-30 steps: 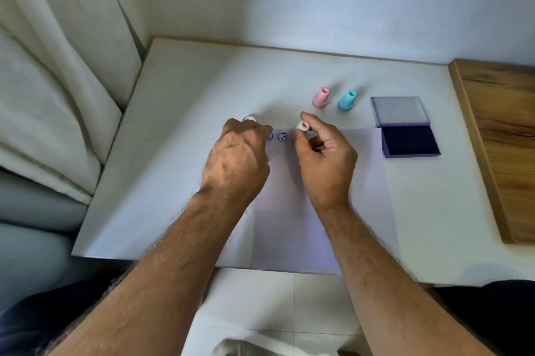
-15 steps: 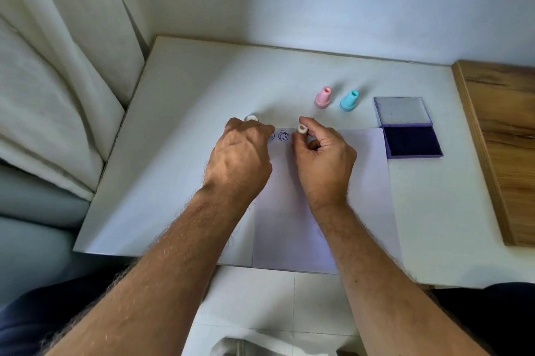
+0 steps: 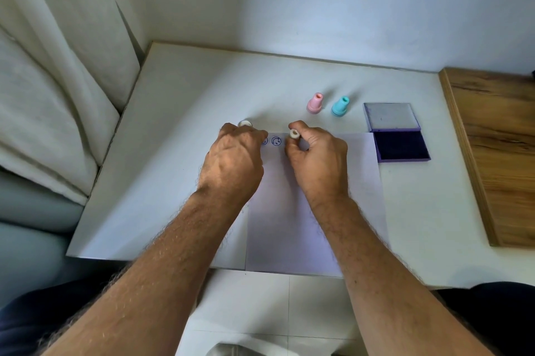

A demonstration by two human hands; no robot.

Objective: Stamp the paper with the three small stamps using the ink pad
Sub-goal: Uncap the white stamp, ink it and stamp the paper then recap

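Nearest us, two bare forearms reach up from the bottom edge over the near rim of the white table (image 3: 173,130). Beneath them lies the paper (image 3: 289,225), its near edge at the table's front. Our left hand (image 3: 231,164) rests knuckles-up on the paper's far left corner, fingers curled downward; what they close on is hidden by the hand, so we cannot tell. Just beyond its knuckles a small white round cap (image 3: 245,123) peeks out on the table. Our right hand (image 3: 318,158) sits beside it, thumb and forefinger pinching the white stamp (image 3: 294,134), held upright with its base toward the paper, the remaining fingers curled in. Whether the stamp face touches the sheet is hidden by the fingers. Between the two sets of fingertips, two round blue imprints show on the paper: one clear smiley mark (image 3: 276,141), the other (image 3: 264,141) half covered by the left fingers. Beyond the right fingertips stand the pink stamp (image 3: 315,103) and, just right of it, the teal stamp (image 3: 340,106), both upright on the table, apart from each other. Farther right of these, the ink pad (image 3: 401,145) lies open, its dark pad nearer, its grey lid (image 3: 390,116) folded back beyond, touching the paper's far right corner. A wooden board (image 3: 498,138) borders the table at the right.
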